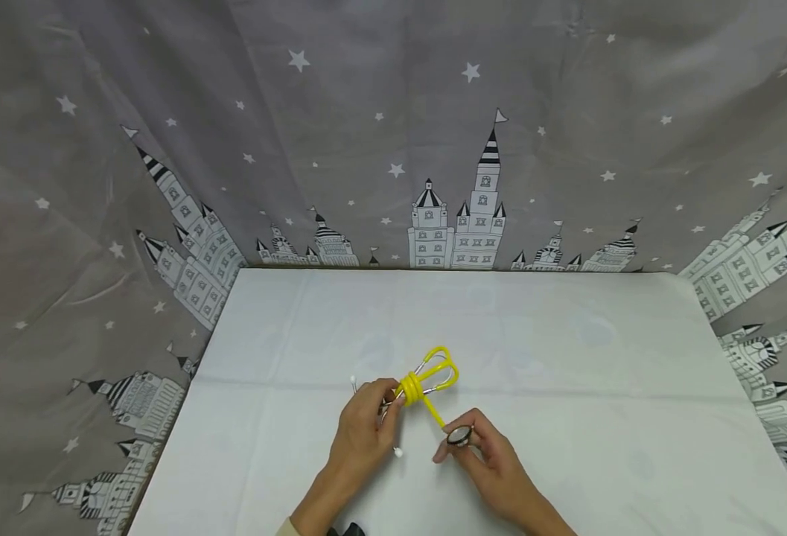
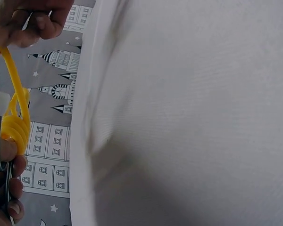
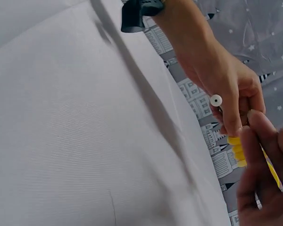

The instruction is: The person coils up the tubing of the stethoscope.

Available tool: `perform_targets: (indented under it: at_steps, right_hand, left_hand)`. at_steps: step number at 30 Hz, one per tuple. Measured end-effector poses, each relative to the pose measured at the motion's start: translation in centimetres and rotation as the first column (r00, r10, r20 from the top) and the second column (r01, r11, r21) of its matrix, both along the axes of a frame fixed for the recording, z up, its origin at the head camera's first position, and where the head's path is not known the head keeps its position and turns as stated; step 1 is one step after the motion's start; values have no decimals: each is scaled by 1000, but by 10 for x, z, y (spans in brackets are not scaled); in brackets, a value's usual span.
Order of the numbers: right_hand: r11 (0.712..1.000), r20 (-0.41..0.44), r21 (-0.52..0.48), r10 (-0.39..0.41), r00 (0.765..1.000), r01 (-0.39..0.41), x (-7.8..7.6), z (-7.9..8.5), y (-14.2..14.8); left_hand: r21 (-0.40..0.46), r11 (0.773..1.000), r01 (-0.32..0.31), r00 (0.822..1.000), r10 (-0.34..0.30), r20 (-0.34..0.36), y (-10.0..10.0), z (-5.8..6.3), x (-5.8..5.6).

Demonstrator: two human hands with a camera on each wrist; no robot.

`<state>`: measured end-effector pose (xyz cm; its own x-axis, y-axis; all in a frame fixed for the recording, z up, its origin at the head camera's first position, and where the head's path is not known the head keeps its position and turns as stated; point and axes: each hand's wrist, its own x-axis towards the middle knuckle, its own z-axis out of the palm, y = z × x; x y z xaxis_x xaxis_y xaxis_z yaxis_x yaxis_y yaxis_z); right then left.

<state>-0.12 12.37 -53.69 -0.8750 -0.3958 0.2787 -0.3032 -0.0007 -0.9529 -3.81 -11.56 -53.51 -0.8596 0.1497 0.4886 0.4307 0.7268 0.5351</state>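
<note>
A stethoscope with yellow tubing (image 1: 412, 388) is bunched up, its tube wound several turns round the folded loops and metal arms. My left hand (image 1: 359, 428) grips the bundle just below those turns. One white ear tip (image 1: 398, 452) sticks out below that hand, and another ear tip (image 1: 353, 380) shows above it. The round chest piece (image 1: 459, 436) is pinched by my right hand (image 1: 494, 465), with a short tube length running straight from it to the coil. In the left wrist view, the yellow tube (image 2: 16, 80) stretches between both hands. My right fingers partly hide the coil in the right wrist view.
A white-covered table (image 1: 567, 357) lies under both hands. Behind it and along its sides hangs a grey curtain (image 1: 353, 74) printed with castles and stars. A black device (image 3: 139, 16) is worn on the left wrist.
</note>
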Motion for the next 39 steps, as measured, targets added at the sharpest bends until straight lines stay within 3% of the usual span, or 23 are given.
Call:
perform_targets:
  at_steps: [4,6,11,13,17,20,25,31,39]
  right_hand:
    - [993,-47,-20,-120,992,119,-4,0,0]
    - [991,-41,-39,-131,990,130,-7,0,0]
    - [986,100,-83,-134,986,143,-9,0,-2]
    - [976,182,-89,-181,966,200,-10,-2,-5]
    - [934,304,-103,-298,905,342,-12,-6,-10]
    - [914,362,-106,-331,871,391,-12,-10,-13]
    - [912,435,-72,-335,836,403,-13,-12,-14]
    - [929,543,-52,-281,792,366,-16,-10,-13]
    - [918,525,-66,-301,796,390,-16,-8,-10]
  left_hand:
    - [-20,1000,22,1000,-22,-16,2,-1,2]
    - [-26,999,30,999,-30,-25,2,-3,3]
    - [-43,997,62,996,-64,-58,5,-6,6]
    - [-53,996,76,994,-79,-69,7,-7,8]
    - [-56,994,92,992,-97,-83,11,-9,11]
    - [-45,995,88,992,-91,-92,13,-9,12]
    - [-18,998,60,993,-62,-105,16,-8,11]
    - [11,999,36,994,-35,-108,16,-3,11]
    - [-23,997,70,985,-73,-155,17,-1,13]
